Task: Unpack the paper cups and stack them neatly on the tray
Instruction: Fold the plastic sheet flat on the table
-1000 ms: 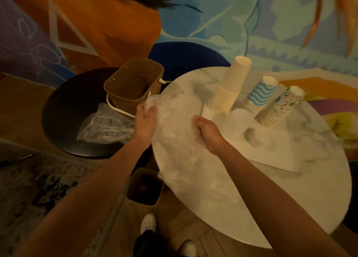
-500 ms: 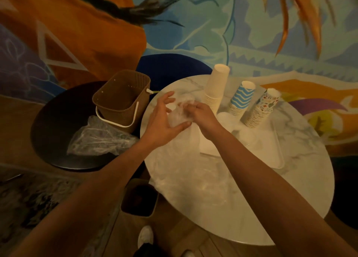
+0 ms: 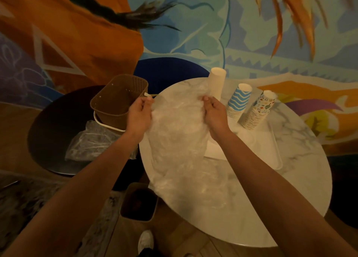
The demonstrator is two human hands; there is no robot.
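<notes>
A person holds up a big clear crinkly plastic bag [image 3: 174,140] in the middle of the frame. The left hand [image 3: 140,114] pinches the top left edge of the bag with curled fingers. The right hand [image 3: 215,113] pinches the top right edge the same way. The bag is pulled wide between the two hands. It hangs down over the left part of a round white marble table [image 3: 251,198].

Three stacks of paper cups stand upside down in the upper right of the frame, just behind the right hand. The tall plain white paper cup stack [image 3: 218,80] is the nearest to the bag. Its bottom is hidden behind the bag and the right hand. Next to it, to the right, is the blue and white zigzag paper cup stack [image 3: 240,100]. Just right of that is the white paper cup stack with small colourful pictures [image 3: 260,109]. The stacks stand at the far end of a flat white tray [image 3: 276,150], which lies on the right side of the marble table.

To the left is a dark round table [image 3: 48,131]. On it sits a brown plastic basket with little holes [image 3: 116,102], close to the left hand. Another crumpled clear plastic bag [image 3: 91,142] lies on the dark table, below the basket. A small brown bin [image 3: 138,202] stands on the floor near the bottom middle. A white shoe [image 3: 145,241] shows at the bottom edge. A bright painted wall [image 3: 251,24] fills the top of the frame.
</notes>
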